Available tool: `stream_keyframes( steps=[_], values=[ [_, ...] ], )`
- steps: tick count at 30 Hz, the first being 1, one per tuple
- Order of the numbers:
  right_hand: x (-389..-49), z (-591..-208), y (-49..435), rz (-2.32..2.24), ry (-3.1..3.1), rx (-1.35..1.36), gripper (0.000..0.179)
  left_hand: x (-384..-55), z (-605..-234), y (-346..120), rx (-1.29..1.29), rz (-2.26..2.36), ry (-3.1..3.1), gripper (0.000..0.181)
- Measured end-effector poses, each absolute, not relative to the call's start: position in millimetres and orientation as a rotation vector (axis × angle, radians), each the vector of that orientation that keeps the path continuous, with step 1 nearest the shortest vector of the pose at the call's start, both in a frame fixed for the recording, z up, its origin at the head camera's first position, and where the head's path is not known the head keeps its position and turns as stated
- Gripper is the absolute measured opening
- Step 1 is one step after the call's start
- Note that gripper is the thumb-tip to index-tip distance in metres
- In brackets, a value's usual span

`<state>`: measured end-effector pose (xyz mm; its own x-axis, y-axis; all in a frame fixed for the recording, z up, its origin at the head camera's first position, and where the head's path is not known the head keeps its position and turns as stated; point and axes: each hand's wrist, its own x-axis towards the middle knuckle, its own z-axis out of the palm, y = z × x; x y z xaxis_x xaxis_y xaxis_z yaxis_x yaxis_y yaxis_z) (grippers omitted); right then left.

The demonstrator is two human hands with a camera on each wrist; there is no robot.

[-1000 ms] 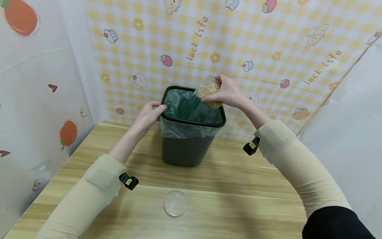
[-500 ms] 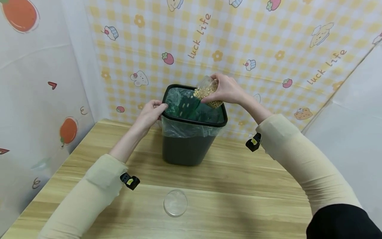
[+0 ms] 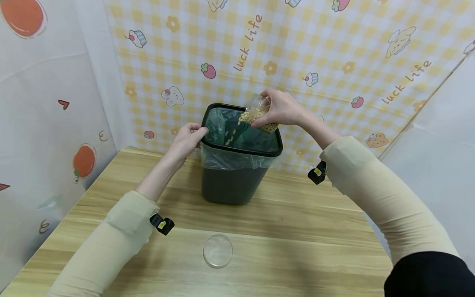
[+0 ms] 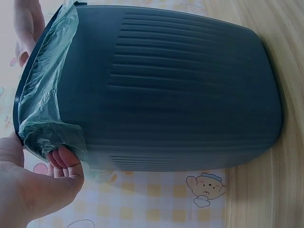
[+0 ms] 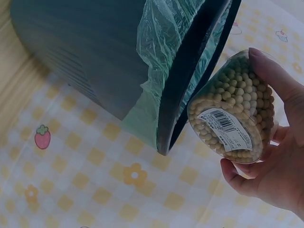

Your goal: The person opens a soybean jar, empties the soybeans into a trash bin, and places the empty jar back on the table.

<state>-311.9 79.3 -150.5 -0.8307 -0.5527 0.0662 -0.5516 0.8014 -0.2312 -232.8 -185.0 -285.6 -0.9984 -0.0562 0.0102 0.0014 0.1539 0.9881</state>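
My right hand (image 3: 280, 108) grips a clear plastic jar (image 5: 232, 109) of small round beige beans, tilted with its mouth over the trash can (image 3: 230, 185). Beans (image 3: 233, 134) are falling from the jar into the can. A barcode label (image 5: 227, 128) shows on the jar's base in the right wrist view. With thumb and curled fingers, my left hand (image 3: 187, 140) holds the can's black rim at its left corner, over the thin green bag (image 4: 47, 90) that lines it. The can stands upright on the table; its bottom inside is hidden.
A clear round lid (image 3: 217, 251) lies on the wooden table (image 3: 297, 231) in front of the can. Behind the can hangs a yellow checked cloth (image 3: 222, 49). A white sheet (image 3: 55, 103) closes off the left side.
The right hand has tipped the jar further. Beans, held inside the jar a second ago, now spill from its mouth into the can. The left hand stays on the rim.
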Motion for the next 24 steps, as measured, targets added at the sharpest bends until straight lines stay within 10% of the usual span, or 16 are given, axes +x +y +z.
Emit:
stream_keyframes(
  steps=[24],
  values=[
    [-307,-137,80,-0.290,2.897,-0.868,0.091,-234,-287,-184,0.039,-2.016,-2.327,0.049]
  ],
)
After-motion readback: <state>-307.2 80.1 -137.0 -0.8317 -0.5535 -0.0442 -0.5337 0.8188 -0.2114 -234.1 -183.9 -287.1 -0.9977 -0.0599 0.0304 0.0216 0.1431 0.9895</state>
